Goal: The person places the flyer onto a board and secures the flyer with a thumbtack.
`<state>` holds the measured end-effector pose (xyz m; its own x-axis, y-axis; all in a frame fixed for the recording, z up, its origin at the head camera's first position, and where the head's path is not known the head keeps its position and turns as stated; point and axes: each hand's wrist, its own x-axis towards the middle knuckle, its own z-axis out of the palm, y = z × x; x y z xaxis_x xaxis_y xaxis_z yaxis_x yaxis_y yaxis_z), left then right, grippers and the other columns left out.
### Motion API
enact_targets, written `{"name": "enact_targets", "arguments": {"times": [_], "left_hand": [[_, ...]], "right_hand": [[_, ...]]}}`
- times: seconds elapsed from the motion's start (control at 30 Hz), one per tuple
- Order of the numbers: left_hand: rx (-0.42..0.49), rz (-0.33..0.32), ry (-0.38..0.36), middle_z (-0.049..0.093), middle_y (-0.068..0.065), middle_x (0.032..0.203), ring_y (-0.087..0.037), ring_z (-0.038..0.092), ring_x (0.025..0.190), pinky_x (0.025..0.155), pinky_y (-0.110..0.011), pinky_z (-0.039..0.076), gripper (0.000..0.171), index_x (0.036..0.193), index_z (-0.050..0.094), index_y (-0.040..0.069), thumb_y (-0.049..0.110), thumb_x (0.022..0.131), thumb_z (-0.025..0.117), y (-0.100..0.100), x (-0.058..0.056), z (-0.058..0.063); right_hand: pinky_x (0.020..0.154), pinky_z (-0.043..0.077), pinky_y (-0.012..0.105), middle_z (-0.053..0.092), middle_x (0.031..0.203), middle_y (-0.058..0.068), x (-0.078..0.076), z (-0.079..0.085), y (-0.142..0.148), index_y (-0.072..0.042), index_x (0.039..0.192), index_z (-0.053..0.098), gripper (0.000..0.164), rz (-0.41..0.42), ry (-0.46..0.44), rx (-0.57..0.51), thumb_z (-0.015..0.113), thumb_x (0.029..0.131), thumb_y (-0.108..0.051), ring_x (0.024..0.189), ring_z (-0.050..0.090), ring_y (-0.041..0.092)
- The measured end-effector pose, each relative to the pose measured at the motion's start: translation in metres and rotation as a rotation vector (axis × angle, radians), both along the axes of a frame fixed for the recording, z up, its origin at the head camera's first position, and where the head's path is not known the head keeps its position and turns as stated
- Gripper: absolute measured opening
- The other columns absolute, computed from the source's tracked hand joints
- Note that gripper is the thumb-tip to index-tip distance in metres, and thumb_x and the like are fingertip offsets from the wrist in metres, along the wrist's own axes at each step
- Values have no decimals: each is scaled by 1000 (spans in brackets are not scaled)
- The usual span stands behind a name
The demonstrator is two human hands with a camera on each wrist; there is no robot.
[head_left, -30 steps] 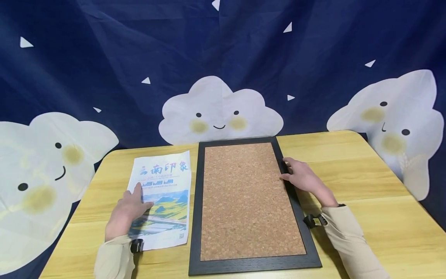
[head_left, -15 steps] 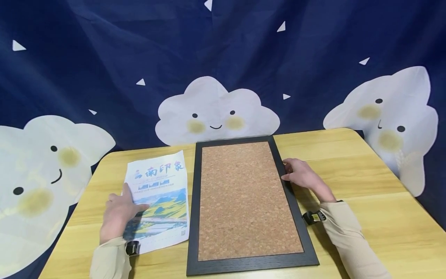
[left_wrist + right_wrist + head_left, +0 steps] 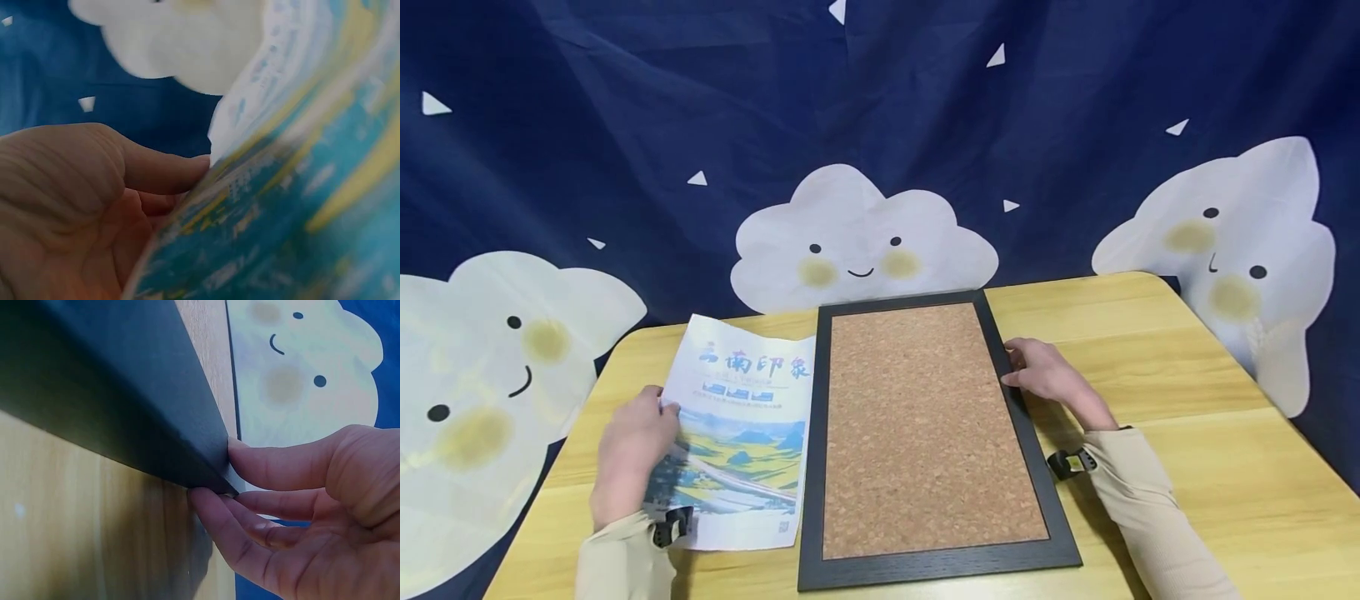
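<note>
My left hand (image 3: 638,442) pinches the left edge of a printed poster (image 3: 741,433) with a green and yellow landscape. The left wrist view has the thumb (image 3: 169,172) on the sheet's edge, and the paper (image 3: 300,206) bends up from the hand. A black picture frame (image 3: 940,569) with a cork-patterned panel (image 3: 925,433) lies flat to the poster's right. On its right border rests my right hand (image 3: 1043,371). In the right wrist view that hand (image 3: 300,500) has its thumb on the frame's top (image 3: 144,356) and its fingertips at the lower edge.
The wooden table (image 3: 1165,467) has rounded far corners. Behind it hangs a dark blue curtain (image 3: 880,92) with white smiling clouds and small triangles. Both wrists wear black camera straps.
My left hand has gone from lying on the poster to pinching its left edge. The sheet has lifted and curved, its right edge now against the frame. My right hand stays at the frame.
</note>
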<state>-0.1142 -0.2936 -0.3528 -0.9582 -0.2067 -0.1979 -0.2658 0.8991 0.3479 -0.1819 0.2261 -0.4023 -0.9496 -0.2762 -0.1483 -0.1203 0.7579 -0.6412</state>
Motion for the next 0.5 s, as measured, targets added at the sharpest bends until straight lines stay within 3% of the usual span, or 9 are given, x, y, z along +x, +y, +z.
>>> {"name": "enact_targets", "arguments": {"times": [0.1,0.2,0.33,0.5], "left_hand": [[14,26,110,63,-31,100,-39,59,80,68,-48,45,39,123,55,-15,19,109,41,9,5,16],[42,73,257,63,-23,89,-36,57,76,64,-42,39,38,111,61,-6,27,110,42,21,13,33],[92,131,431,65,-22,88,-34,56,74,62,-38,37,41,109,65,-3,33,110,44,40,23,56],[168,200,548,68,-19,90,-24,54,69,58,-29,37,42,115,69,2,38,109,47,58,31,77]], "right_hand": [[82,53,47,69,107,28,0,0,0,21,134,52,53,-3,-9,-2,72,89,1,96,65,37],[82,53,46,69,108,28,-1,-1,0,20,135,52,53,-12,-18,-9,71,89,1,97,65,37],[82,53,44,69,109,27,-3,-4,1,20,135,52,52,-19,-28,-7,70,90,2,97,65,37],[79,53,43,69,109,28,-3,-4,1,20,135,52,52,-19,-27,-14,70,90,2,97,65,36]]}}
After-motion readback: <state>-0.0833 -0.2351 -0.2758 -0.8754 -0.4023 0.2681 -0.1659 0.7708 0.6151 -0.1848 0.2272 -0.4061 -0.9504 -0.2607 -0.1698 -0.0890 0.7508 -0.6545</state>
